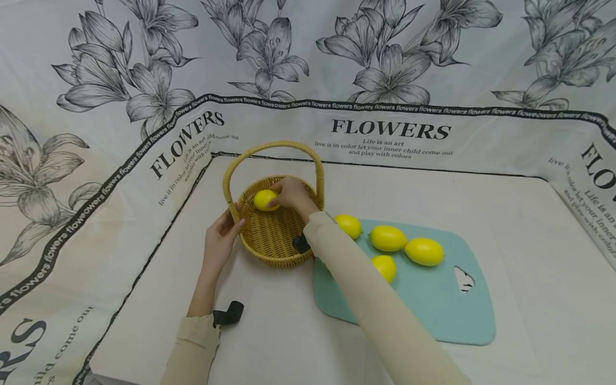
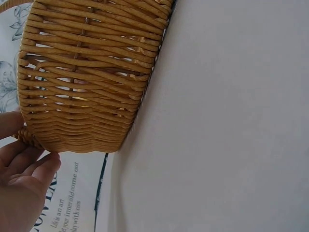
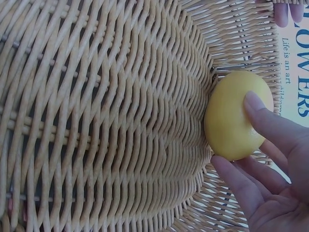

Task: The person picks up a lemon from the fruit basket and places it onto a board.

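Observation:
A yellow lemon (image 1: 264, 200) is inside the wicker basket (image 1: 271, 235), near its far wall. My right hand (image 1: 294, 195) reaches over the rim and holds this lemon between thumb and fingers; in the right wrist view the lemon (image 3: 231, 118) is against the woven side. At the basket's left, my left hand (image 1: 221, 240) grips the rim where the arched handle (image 1: 274, 144) joins it. The left wrist view shows the thumb and fingers (image 2: 46, 169) on either side of that spot.
Right of the basket lies a light-blue cutting board (image 1: 462, 315) bearing several lemons (image 1: 424, 252); my right sleeve (image 1: 385, 315) crosses above it and hides part. Behind the white table surface (image 1: 269, 331) rises a flower-printed cloth (image 1: 289, 117).

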Demonstrator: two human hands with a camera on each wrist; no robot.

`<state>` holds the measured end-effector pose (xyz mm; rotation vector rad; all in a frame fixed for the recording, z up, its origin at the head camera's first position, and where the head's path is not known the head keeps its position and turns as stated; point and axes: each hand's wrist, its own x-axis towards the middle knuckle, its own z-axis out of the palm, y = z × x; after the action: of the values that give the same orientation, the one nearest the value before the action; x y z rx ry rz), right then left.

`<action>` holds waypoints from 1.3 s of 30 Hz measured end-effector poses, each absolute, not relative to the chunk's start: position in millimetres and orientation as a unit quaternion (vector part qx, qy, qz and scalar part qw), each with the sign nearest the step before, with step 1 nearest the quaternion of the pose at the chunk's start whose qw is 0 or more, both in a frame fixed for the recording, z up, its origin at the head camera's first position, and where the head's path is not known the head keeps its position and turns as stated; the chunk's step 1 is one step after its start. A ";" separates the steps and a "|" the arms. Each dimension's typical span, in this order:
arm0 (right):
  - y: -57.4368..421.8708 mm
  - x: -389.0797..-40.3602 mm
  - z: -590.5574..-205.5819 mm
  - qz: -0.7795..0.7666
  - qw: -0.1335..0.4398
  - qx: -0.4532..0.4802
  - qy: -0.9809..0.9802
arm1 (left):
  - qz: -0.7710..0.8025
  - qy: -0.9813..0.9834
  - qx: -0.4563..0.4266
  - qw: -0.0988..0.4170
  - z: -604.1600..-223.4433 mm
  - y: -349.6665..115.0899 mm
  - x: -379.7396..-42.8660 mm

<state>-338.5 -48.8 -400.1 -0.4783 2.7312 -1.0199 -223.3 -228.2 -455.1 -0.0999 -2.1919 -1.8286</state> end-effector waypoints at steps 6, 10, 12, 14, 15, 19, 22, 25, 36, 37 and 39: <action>-48.0 -336.7 -397.3 -0.340 0.089 -0.165 0.922 | -0.638 -0.756 -0.039 0.142 -454.1 -227.6 -222.6; -47.0 -334.6 -393.9 -0.329 0.089 -0.170 0.924 | -0.637 -0.757 -0.038 0.140 -452.8 -227.2 -221.5; -45.4 -333.0 -391.3 -0.327 0.092 -0.172 0.925 | -0.635 -0.759 -0.038 0.140 -452.0 -226.5 -220.9; -44.0 -331.5 -388.5 -0.326 0.095 -0.175 0.924 | -0.635 -0.759 -0.040 0.142 -451.6 -226.2 -220.7; -43.2 -330.6 -386.9 -0.327 0.098 -0.177 0.923 | -0.634 -0.759 -0.041 0.144 -451.3 -226.1 -220.6; -40.0 -327.6 -380.8 -0.331 0.104 -0.179 0.921 | -0.635 -0.757 -0.046 0.147 -451.8 -226.5 -221.0; -37.1 -324.9 -376.3 -0.335 0.109 -0.178 0.919 | -0.634 -0.758 -0.045 0.144 -452.2 -226.6 -220.8; -34.4 -322.7 -372.9 -0.335 0.108 -0.181 0.918 | -0.629 -0.763 -0.040 0.141 -452.3 -226.6 -220.3; -23.0 -312.5 -364.5 -0.324 0.101 -0.200 0.919 | -0.629 -0.767 -0.029 0.123 -435.1 -220.6 -210.1; -21.9 -311.1 -363.6 -0.324 0.099 -0.201 0.919 | -0.627 -0.769 -0.027 0.122 -431.6 -219.5 -207.8; -19.6 -308.5 -362.4 -0.328 0.099 -0.203 0.917 | -0.620 -0.774 -0.027 0.122 -425.6 -217.0 -203.7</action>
<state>-308.5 -19.6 -362.4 -0.6004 2.7136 -0.9704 -203.7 -217.0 -425.6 -0.0774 -2.2595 -1.8105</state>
